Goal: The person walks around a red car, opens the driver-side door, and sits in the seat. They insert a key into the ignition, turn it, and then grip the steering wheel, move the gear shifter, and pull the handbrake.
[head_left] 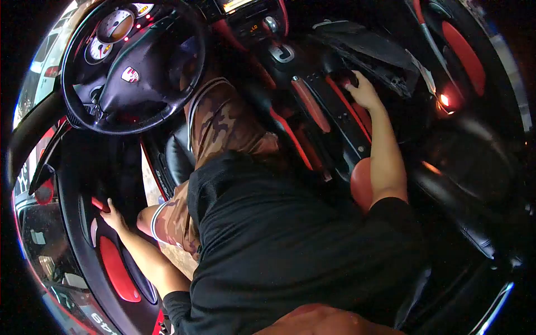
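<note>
My left hand [114, 218] is at the driver's door, its fingers closed round the red door handle [100, 205]. Below that hand is a red armrest pad [119, 271] on the door panel. My right hand [364, 92] reaches across to the passenger side of the centre console [335, 109]. Its fingers curl at a dark thing beside the console, which I cannot make out in the shadow. The gear lever [271, 24] stands farther forward, apart from both hands.
The steering wheel [134, 72] is ahead on the left, before lit gauges [115, 25]. A loose black panel [368, 50] lies in the passenger footwell. A small lamp [444, 100] glows near the passenger door. Ground [178, 258] shows through the gap at the driver's door.
</note>
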### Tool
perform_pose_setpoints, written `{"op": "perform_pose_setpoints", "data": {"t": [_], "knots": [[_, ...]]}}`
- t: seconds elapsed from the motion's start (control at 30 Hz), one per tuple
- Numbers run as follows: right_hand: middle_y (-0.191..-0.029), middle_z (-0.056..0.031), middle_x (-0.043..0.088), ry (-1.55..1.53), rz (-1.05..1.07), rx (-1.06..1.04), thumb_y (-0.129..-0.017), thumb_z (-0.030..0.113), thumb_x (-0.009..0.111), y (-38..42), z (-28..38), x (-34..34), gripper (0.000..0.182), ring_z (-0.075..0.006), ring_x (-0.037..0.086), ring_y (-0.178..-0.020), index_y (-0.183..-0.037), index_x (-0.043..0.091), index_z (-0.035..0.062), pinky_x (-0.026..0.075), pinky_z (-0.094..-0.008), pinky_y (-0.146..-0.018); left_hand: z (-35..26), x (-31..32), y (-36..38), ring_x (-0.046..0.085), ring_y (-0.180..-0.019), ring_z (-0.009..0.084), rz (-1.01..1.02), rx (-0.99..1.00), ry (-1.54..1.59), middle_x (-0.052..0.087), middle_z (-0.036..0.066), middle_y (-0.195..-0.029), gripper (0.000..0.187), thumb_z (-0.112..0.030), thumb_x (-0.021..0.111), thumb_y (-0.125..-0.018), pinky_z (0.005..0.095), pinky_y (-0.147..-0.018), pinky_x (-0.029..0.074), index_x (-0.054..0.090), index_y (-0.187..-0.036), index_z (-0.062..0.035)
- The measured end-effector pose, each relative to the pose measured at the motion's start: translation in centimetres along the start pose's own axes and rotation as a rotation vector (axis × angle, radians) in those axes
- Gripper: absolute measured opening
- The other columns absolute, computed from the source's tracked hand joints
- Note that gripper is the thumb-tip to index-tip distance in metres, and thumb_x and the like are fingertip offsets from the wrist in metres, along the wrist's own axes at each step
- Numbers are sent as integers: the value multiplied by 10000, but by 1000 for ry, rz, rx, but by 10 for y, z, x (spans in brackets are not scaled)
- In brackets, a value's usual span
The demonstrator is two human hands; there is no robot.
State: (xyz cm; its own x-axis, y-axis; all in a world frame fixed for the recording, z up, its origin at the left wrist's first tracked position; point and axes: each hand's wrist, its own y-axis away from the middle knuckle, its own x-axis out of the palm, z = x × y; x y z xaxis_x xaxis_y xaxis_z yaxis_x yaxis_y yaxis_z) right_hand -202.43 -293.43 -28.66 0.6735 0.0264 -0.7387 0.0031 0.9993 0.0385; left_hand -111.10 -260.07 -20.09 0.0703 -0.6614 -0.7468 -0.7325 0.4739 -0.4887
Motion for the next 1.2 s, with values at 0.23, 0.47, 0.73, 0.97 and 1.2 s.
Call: {"op": "perform_pose_setpoints", "data": {"t": [0.23,0.47,0.73,0.97,1.2], "knots": [[-1173,-213,693,180,25,99,-798,284,804,-15,21,-9,613,-338,658,-1132,-1308,603,9,485,-402,-997,-6,-1,5,599,-923,347,-8,-20,28,639,237,-1047,797,-594,740,-848,425,-877,469,574,-1144,127],[-1206,-251,681,-90,154,141,-818,329,761,-36,-20,-12,649,-375,662,-1132,-1348,588,-4,504,-421,-981,-10,-2,7,586,-868,304,5,-18,117,640,194,-1001,751,-552,755,-861,410,-837,484,561,-1141,117],[-1219,-244,674,57,187,79,-730,143,766,-32,-2,-10,663,-391,639,-1162,-1348,574,-5,494,-423,-1008,-4,-3,-1,596,-824,284,47,-80,72,653,180,-974,713,-528,783,-850,412,-784,497,573,-1089,111],[-1174,-191,690,30,149,132,-753,134,730,-35,3,-4,571,-311,661,-1097,-1299,610,18,502,-394,-968,5,1,-7,616,-862,296,32,-76,23,665,203,-1024,720,-504,790,-850,410,-817,502,571,-1120,126],[-1314,-259,628,-13,276,85,-724,221,792,-43,-19,-3,749,-348,609,-1237,-1402,554,9,466,-405,-1064,-7,-1,-1,617,-877,293,14,-81,15,665,199,-1026,723,-510,801,-839,417,-845,493,575,-1116,119]]}}
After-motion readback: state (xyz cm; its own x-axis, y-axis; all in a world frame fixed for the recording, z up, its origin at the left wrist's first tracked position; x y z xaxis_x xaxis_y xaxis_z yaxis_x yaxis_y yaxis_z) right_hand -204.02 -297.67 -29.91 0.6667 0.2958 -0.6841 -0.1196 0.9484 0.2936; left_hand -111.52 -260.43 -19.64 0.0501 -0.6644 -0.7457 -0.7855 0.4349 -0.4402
